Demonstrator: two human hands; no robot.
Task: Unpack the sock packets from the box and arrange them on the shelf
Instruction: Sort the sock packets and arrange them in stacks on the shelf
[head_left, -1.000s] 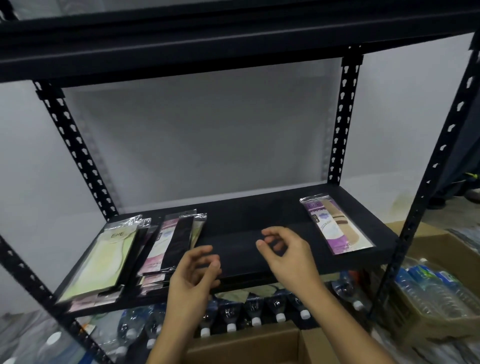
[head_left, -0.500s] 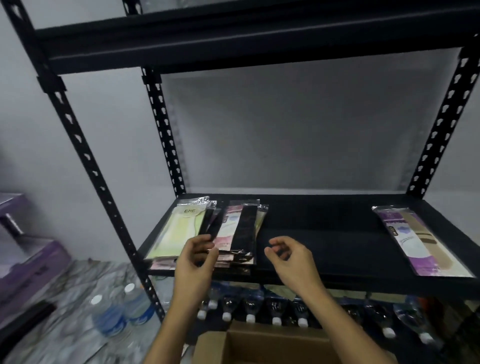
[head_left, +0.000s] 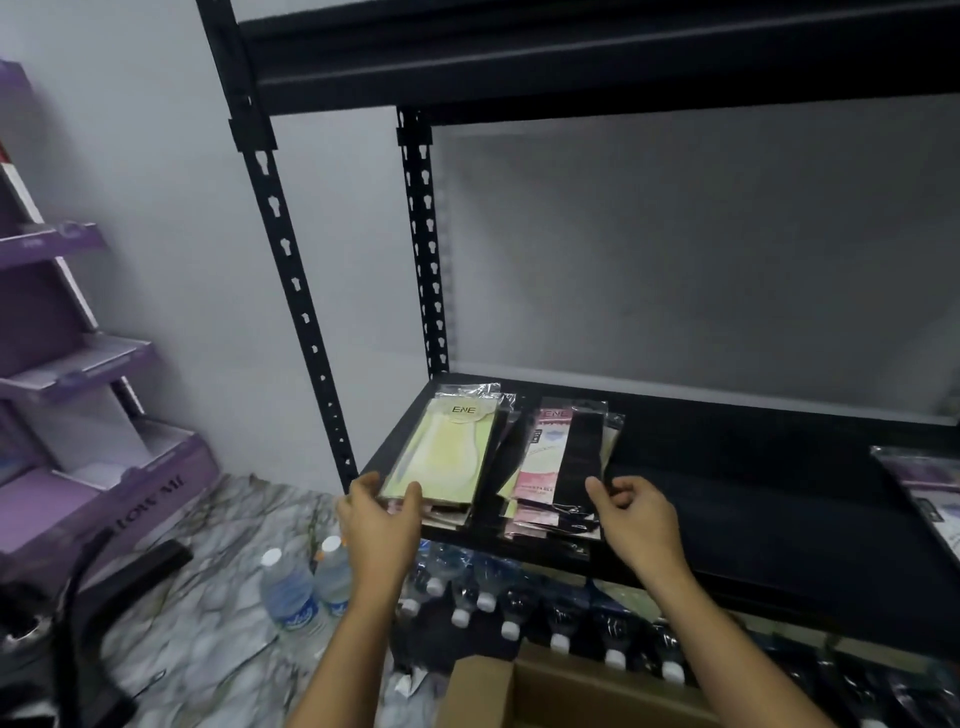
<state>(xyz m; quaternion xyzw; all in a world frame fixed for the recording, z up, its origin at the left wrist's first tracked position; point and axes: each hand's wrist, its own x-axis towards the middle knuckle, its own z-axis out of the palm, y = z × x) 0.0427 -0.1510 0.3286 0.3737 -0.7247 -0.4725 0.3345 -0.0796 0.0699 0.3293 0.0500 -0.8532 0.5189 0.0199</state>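
Two overlapping stacks of sock packets lie at the left end of the black shelf. A yellow-green packet tops the left stack, and a black packet and a pink packet top the right one. My left hand pinches the near end of the yellow-green packet between thumb and fingers. My right hand is loosely curled, its thumb tip at the black packet's near right corner, holding nothing. One more purple packet lies at the shelf's right end. The open cardboard box stands below my arms.
Rows of capped water bottles fill the space under the shelf, and two more bottles stand on the marbled floor at left. A purple tiered display stand stands against the wall at far left. An upper shelf board hangs overhead.
My view has swung left. Both hands moved forward to the near ends of the packet stacks. My left hand has taken hold of the yellow-green packet's end.
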